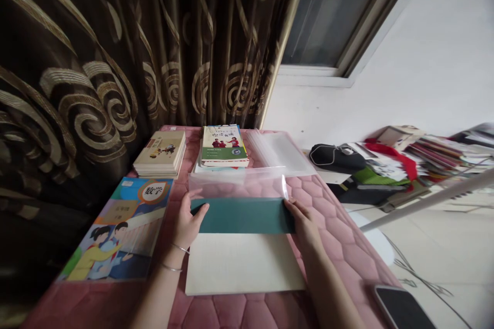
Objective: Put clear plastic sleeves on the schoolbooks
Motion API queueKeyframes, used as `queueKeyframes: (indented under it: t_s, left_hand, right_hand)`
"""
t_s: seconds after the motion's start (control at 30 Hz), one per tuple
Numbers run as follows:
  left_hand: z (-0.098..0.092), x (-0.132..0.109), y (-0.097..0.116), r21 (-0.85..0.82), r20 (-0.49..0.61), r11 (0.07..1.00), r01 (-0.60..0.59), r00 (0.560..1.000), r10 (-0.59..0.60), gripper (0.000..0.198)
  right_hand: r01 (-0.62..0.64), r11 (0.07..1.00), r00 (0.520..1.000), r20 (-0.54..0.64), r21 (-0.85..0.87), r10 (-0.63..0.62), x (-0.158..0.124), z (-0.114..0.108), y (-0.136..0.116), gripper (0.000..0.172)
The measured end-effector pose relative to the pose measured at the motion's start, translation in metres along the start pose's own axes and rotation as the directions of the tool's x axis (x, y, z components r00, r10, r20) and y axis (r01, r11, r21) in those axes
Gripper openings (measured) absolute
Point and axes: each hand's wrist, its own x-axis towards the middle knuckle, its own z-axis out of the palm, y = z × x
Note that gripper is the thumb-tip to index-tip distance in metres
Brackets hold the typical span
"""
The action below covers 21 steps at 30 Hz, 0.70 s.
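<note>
A book lies in front of me on the pink quilted surface, its pale blank page (243,264) facing up. Above that page runs a dark green cover (245,216), and a clear plastic sleeve (235,185) extends beyond its far edge. My left hand (192,221) grips the green cover and sleeve at the left edge, thumb on top. At the right edge my right hand (304,221) pinches the same cover and sleeve, its fingers partly hidden underneath.
A maths textbook (123,231) lies left of the book. Behind are a stack of tan booklets (162,151), a pile of books (224,146) and more clear plastic sleeves (283,151). A phone (403,308) rests front right. Papers and bags (370,164) crowd the right, beyond the edge.
</note>
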Motion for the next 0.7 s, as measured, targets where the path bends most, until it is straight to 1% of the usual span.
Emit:
queueKeyframes:
  t_s: [0.07, 0.13, 0.43, 0.57, 0.7]
  left_hand:
    - [0.000, 0.000, 0.000, 0.005, -0.003, 1.000, -0.002, 1.000, 0.002, 0.034]
    - [0.000, 0.000, 0.000, 0.016, -0.011, 1.000, -0.002, 1.000, 0.002, 0.034]
    - [0.002, 0.002, -0.006, 0.016, -0.039, 1.000, 0.012, 0.999, -0.011, 0.035]
    - [-0.003, 0.002, -0.001, 0.007, 0.000, 0.999, 0.041, 0.999, -0.041, 0.037]
    - [-0.008, 0.001, 0.002, -0.076, 0.062, 0.994, 0.081, 0.995, -0.076, 0.041]
  right_hand:
    - [-0.028, 0.998, 0.999, 0.026, 0.061, 0.026, 0.001, 0.000, 0.001, 0.036]
    - [-0.026, 0.997, 0.999, 0.042, 0.070, 0.023, 0.002, -0.001, 0.003, 0.037]
    - [0.065, 0.996, 0.997, 0.032, -0.060, -0.063, 0.001, -0.003, 0.003, 0.041]
    - [0.083, 0.993, 0.997, 0.001, -0.079, -0.083, -0.001, 0.001, 0.003, 0.041]
    - [0.081, 0.996, 0.997, -0.001, -0.044, -0.081, -0.001, 0.004, 0.004, 0.042]
